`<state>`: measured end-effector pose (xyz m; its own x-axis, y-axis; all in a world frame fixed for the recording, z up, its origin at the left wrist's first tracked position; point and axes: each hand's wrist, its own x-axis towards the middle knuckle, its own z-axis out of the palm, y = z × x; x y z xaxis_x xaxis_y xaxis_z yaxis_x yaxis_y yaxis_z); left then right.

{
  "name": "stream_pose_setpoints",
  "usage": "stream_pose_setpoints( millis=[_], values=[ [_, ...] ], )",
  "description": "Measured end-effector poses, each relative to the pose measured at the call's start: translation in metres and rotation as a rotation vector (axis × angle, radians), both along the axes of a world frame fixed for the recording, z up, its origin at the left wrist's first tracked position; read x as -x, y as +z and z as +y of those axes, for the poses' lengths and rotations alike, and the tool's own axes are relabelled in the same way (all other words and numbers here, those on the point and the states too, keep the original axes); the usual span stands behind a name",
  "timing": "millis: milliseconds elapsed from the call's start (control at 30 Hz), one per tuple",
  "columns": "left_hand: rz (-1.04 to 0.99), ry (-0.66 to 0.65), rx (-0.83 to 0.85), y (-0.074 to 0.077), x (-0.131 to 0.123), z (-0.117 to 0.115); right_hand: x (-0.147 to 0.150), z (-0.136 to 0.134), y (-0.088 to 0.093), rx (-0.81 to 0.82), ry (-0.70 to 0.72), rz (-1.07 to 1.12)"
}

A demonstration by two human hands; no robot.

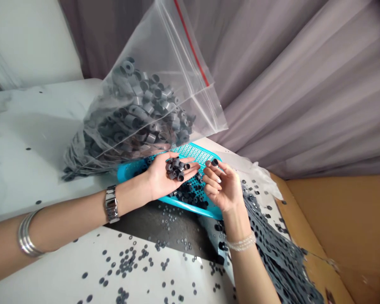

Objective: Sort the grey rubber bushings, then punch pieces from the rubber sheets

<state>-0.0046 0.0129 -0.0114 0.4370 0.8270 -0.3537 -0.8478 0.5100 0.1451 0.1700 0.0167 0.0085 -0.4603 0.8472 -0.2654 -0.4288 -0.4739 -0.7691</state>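
Palm up over a turquoise plastic basket (190, 206), my left hand (163, 179) carries a small heap of dark rubber caps (176, 169). Its fingers lie stretched out toward the right. My right hand (223, 185) faces it across the basket, thumb and index finger pinching a single black rubber cap (214, 162). More dark caps lie in the basket, partly hidden by both hands. Behind my left hand leans a clear zip bag (164, 55) with a red seal line, filled with many grey and black caps.
Small dark discs (126, 264) are scattered over the white table (50, 274). At the right, perforated dark rubber sheets (275, 245) are piled beside a cardboard box (342, 223). A grey-purple curtain (297, 84) hangs behind.
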Motion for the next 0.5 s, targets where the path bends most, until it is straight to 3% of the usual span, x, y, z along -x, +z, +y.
stream_pose_setpoints(
  millis=[133,233,367,467,500],
  values=[
    [-0.048,0.030,0.013,-0.003,-0.001,0.000,-0.004,0.001,-0.003,-0.130,-0.220,-0.105],
    [-0.075,0.029,0.072,-0.006,-0.003,0.000,-0.014,0.016,0.010,-0.277,-0.432,-0.129],
    [-0.073,0.036,0.060,-0.007,-0.004,0.001,-0.016,0.057,0.065,-0.457,-0.635,-0.002],
    [-0.061,0.039,0.040,-0.005,-0.005,0.000,0.014,0.075,0.114,-0.609,-0.791,0.121],
    [-0.057,0.042,0.033,-0.005,-0.005,0.000,0.028,0.074,0.127,-0.652,-0.781,0.113]
  ],
)
